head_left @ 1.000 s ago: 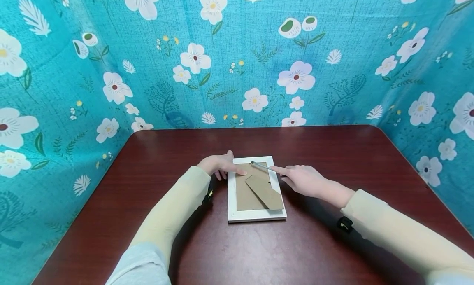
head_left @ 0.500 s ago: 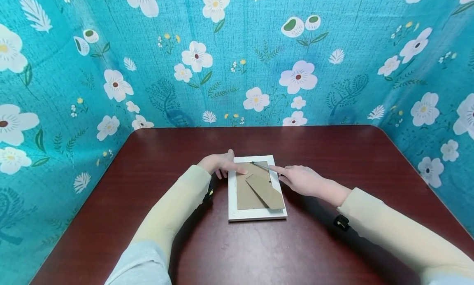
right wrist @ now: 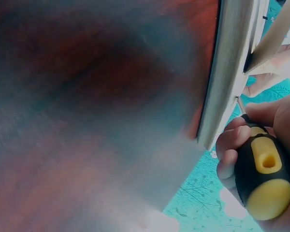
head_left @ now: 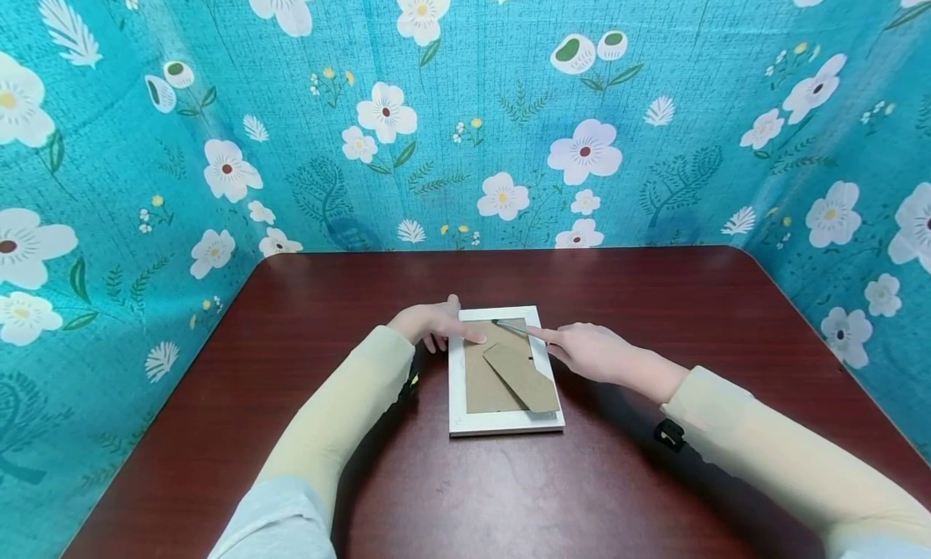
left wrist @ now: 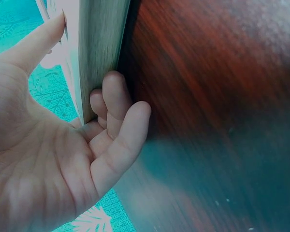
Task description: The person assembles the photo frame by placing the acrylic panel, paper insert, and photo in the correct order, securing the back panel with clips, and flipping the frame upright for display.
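Note:
A white picture frame [head_left: 457, 381] lies face down, its brown backing board [head_left: 480, 389] and slanted stand flap [head_left: 520, 377] facing up. My left hand [head_left: 436, 323] holds its upper left side, thumb on the backing, fingers against the outer edge; the left wrist view shows those fingers [left wrist: 117, 96] bent by the frame's side [left wrist: 101, 43]. My right hand [head_left: 592, 351] grips a screwdriver, its thin shaft [head_left: 512, 326] reaching across to the backing's top edge. In the right wrist view the black and yellow handle [right wrist: 268, 174] sits in the curled fingers [right wrist: 229, 150].
A dark red-brown table [head_left: 327, 284] lies under the frame and both arms. Behind it and at both sides hangs a turquoise curtain [head_left: 451, 139] with white flowers. Each forearm has a small black device strapped near the wrist.
My right wrist and forearm have shifted slightly to the left since the earliest frame. The picture frame and my left hand look nearly unchanged, and the shaft stays at the backing's top edge.

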The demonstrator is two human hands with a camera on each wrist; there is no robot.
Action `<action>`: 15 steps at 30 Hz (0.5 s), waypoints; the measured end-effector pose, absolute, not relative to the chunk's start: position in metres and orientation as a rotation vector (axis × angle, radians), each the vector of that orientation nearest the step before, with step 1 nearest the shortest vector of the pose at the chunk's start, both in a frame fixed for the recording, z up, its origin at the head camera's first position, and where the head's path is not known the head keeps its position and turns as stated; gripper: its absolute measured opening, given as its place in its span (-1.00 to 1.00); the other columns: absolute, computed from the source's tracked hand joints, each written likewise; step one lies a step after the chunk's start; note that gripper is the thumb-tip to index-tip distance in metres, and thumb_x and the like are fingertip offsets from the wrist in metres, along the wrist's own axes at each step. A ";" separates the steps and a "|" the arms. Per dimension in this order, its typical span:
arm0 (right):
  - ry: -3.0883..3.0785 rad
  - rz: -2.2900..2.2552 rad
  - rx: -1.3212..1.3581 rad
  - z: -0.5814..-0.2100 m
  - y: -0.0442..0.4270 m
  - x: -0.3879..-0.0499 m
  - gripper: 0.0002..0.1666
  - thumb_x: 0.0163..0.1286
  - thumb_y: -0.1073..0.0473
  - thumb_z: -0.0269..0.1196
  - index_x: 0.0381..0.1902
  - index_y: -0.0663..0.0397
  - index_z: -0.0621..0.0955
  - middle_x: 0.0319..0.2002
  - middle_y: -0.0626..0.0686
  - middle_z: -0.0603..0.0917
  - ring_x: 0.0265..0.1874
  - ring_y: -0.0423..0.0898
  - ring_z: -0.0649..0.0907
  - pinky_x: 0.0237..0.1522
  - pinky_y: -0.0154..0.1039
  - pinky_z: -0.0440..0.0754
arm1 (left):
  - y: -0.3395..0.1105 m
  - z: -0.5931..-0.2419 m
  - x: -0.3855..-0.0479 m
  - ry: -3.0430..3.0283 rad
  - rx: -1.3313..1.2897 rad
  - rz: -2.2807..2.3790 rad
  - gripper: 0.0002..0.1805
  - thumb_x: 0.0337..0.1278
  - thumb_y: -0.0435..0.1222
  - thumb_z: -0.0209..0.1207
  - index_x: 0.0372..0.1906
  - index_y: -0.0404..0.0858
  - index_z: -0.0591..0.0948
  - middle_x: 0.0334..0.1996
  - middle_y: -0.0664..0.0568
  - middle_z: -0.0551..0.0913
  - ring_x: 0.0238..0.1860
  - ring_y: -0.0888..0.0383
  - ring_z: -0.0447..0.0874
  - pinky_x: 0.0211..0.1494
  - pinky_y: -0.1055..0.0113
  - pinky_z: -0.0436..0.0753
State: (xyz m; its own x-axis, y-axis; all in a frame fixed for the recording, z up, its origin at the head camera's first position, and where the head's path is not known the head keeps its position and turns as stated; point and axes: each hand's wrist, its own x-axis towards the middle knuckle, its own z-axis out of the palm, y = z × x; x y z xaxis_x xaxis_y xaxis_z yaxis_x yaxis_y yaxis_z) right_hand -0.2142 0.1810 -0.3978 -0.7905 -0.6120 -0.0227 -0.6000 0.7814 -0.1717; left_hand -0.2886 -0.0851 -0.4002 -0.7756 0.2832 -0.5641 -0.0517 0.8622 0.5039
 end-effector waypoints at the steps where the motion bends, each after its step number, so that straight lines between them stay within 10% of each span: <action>1: 2.886 -0.236 -0.988 -0.397 0.181 -0.215 -0.42 0.40 0.25 0.21 0.37 -0.02 0.44 -0.72 -0.14 0.35 -0.72 -0.22 0.29 -0.68 -0.33 0.27 | -0.085 -0.400 -0.289 2.376 0.167 0.664 0.24 0.05 0.17 0.28 0.52 -0.28 -0.25 -0.03 -0.14 0.45 -0.22 -0.02 0.60 -0.27 0.21 0.64; 15: 2.869 0.031 -1.081 -0.388 0.171 -0.211 -0.38 0.32 0.39 0.21 0.35 0.11 0.44 -0.78 -0.07 0.29 -0.79 -0.22 0.20 -0.74 -0.37 0.16 | -0.085 -0.399 -0.289 2.377 0.159 0.659 0.24 0.03 0.18 0.28 0.52 -0.27 -0.24 -0.02 -0.14 0.44 -0.23 -0.01 0.59 -0.27 0.21 0.64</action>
State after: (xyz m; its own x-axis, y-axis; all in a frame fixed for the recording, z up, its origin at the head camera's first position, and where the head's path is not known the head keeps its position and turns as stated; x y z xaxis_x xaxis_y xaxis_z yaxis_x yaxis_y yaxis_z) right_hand -0.2113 0.1711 -0.3883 -0.7491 -0.6579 -0.0778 -0.6594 0.7517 -0.0076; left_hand -0.2886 -0.0846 -0.3988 -0.7766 0.2758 -0.5665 -0.0553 0.8658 0.4974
